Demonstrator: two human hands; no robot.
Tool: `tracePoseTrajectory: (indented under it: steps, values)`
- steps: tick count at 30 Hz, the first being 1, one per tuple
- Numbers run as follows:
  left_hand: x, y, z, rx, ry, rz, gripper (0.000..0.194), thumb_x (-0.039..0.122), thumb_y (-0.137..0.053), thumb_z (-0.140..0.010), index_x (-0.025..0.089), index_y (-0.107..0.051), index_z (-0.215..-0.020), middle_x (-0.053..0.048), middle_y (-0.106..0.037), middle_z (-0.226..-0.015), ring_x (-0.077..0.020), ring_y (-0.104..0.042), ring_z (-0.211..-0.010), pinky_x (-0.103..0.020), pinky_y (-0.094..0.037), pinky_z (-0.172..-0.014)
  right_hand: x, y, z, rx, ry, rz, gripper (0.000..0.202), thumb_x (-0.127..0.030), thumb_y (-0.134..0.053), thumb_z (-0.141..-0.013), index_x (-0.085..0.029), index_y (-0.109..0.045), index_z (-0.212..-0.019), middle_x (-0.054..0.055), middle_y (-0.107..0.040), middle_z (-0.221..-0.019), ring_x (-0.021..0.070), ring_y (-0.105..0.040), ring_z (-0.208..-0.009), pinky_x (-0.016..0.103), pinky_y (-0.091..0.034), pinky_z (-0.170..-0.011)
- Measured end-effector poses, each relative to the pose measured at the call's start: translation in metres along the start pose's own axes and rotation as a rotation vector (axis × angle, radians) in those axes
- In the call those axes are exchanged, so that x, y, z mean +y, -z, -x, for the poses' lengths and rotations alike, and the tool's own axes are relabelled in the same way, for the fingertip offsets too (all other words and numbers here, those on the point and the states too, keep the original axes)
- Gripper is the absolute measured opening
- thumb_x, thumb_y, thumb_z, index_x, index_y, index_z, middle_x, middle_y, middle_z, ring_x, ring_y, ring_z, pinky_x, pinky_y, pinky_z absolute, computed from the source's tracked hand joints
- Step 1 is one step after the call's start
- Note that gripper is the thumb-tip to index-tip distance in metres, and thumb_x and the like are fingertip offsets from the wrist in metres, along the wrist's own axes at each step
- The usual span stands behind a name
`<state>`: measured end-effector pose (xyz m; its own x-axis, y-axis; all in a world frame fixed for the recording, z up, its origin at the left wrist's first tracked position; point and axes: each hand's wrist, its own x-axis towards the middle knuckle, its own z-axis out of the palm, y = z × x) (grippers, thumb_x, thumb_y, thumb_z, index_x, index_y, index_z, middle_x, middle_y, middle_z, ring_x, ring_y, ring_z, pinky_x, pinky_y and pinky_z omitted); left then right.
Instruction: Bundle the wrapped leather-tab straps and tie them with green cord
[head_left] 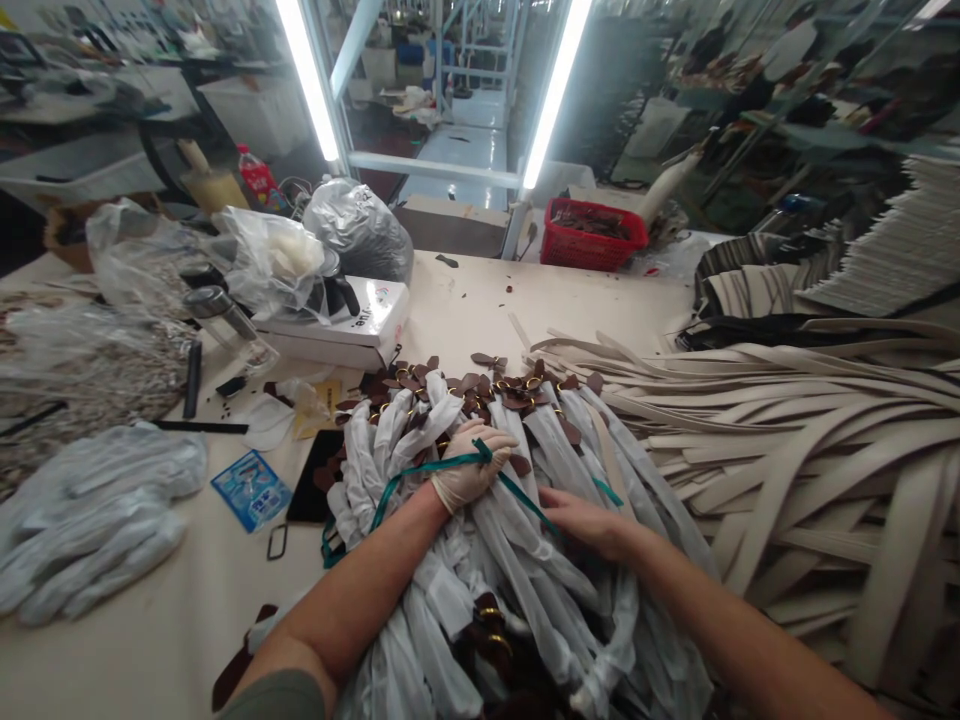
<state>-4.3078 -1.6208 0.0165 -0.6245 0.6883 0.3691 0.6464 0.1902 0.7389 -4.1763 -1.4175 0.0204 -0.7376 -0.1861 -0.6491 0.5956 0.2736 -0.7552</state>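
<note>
A large bundle of straps wrapped in whitish plastic (525,540) lies across the table, with brown tabs (480,395) and gold rings at its far end. My left hand (472,467), in a pale glove, rests on top of the bundle, its fingers closed on a green ribbon (420,467). The ribbon runs from the bundle's left side, over the hand and down to the right. My right hand (581,518) is bare and lies to the right, against the wrapped straps near the ribbon. Its fingertips are partly hidden, and what they hold cannot be made out.
Loose beige straps (810,430) spread over the right side. A red basket (592,235) stands at the back. On the left are a white box (337,340), a glass bottle (231,325), a blue packet (251,490) and wrapped bundles (97,520).
</note>
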Motion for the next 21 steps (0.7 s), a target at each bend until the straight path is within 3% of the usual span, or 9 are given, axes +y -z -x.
tracePoseTrajectory:
  steps: [3, 5, 9, 11, 13, 17, 19, 21]
  values:
    - [-0.005, -0.001, 0.000, -0.019, -0.013, -0.004, 0.054, 0.051, -0.030, -0.105, 0.022, -0.074, -0.110, -0.005, -0.076, -0.110, -0.0193, -0.067, -0.106, -0.043, -0.037, -0.116, 0.011, 0.003, 0.010, -0.022, -0.018, -0.103, 0.085, -0.050, -0.063, -0.082, -0.019, -0.036, -0.155, 0.000, -0.064, -0.085, 0.0157, -0.057, -0.069, 0.025, -0.043, -0.062]
    - [-0.009, -0.003, 0.000, -0.057, -0.036, -0.031, 0.051, 0.051, -0.032, -0.105, 0.023, -0.074, -0.111, -0.004, -0.076, -0.112, -0.0190, -0.067, -0.106, -0.044, -0.036, -0.117, 0.018, 0.005, 0.014, -0.004, 0.006, -0.010, 0.093, -0.045, -0.064, -0.080, -0.013, -0.027, -0.159, -0.001, -0.060, -0.078, 0.0147, -0.051, -0.064, 0.024, -0.038, -0.058]
    - [0.001, 0.002, -0.002, -0.069, -0.070, -0.045, 0.051, 0.050, -0.031, -0.105, 0.024, -0.073, -0.117, -0.005, -0.073, -0.122, -0.0207, -0.063, -0.118, -0.047, -0.032, -0.120, 0.018, 0.003, 0.010, 0.120, 0.109, 0.364, 0.073, -0.024, -0.063, -0.076, -0.009, -0.050, -0.146, 0.006, -0.066, -0.090, 0.0196, -0.056, -0.077, 0.031, -0.047, -0.075]
    - [0.026, 0.014, 0.000, -0.049, -0.097, 0.026, 0.055, 0.054, -0.030, -0.105, 0.024, -0.073, -0.119, -0.007, -0.070, -0.128, -0.0241, -0.059, -0.126, -0.050, -0.031, -0.120, 0.007, -0.001, 0.004, 0.238, 0.129, 0.339, 0.063, -0.018, -0.062, -0.076, -0.009, -0.057, -0.137, 0.008, -0.067, -0.096, 0.0215, -0.060, -0.084, 0.034, -0.051, -0.083]
    - [0.063, 0.032, 0.007, -0.072, -0.126, 0.215, 0.058, 0.055, -0.027, -0.105, 0.022, -0.073, -0.122, -0.009, -0.069, -0.130, -0.0257, -0.057, -0.129, -0.049, -0.035, -0.119, -0.014, -0.001, -0.002, 0.362, 0.101, 0.079, 0.057, -0.015, -0.060, -0.080, -0.010, -0.052, -0.137, 0.006, -0.068, -0.092, 0.0195, -0.062, -0.079, 0.031, -0.054, -0.076]
    - [0.138, 0.079, 0.041, -0.322, -0.051, 0.744, 0.066, 0.055, -0.020, -0.106, 0.020, -0.072, -0.126, -0.010, -0.072, -0.124, -0.0242, -0.065, -0.121, -0.040, -0.048, -0.109, -0.081, 0.022, 0.004, 0.601, 0.042, -0.629, 0.026, -0.011, -0.044, -0.098, -0.016, -0.048, -0.124, 0.001, -0.065, -0.079, 0.0087, -0.053, -0.051, 0.016, -0.048, -0.049]
    - [0.162, 0.096, 0.064, -0.421, 0.073, 0.867, 0.066, 0.064, -0.025, -0.102, 0.024, -0.074, -0.123, -0.009, -0.074, -0.119, -0.0267, -0.067, -0.116, -0.042, -0.051, -0.107, -0.120, 0.041, 0.020, 0.594, 0.025, -0.826, 0.014, -0.011, -0.038, -0.104, -0.014, -0.051, -0.106, 0.004, -0.065, -0.081, 0.0037, -0.048, -0.046, 0.010, -0.043, -0.046]
    - [0.175, 0.106, 0.088, -0.422, 0.244, 1.054, 0.063, 0.070, -0.030, -0.099, 0.030, -0.076, -0.119, -0.007, -0.076, -0.114, -0.0285, -0.072, -0.107, -0.046, -0.057, -0.098, -0.152, 0.057, 0.042, 0.479, 0.020, -0.891, 0.020, -0.013, -0.035, -0.108, -0.010, -0.053, -0.101, 0.009, -0.068, -0.089, 0.0009, -0.047, -0.047, 0.007, -0.041, -0.046]
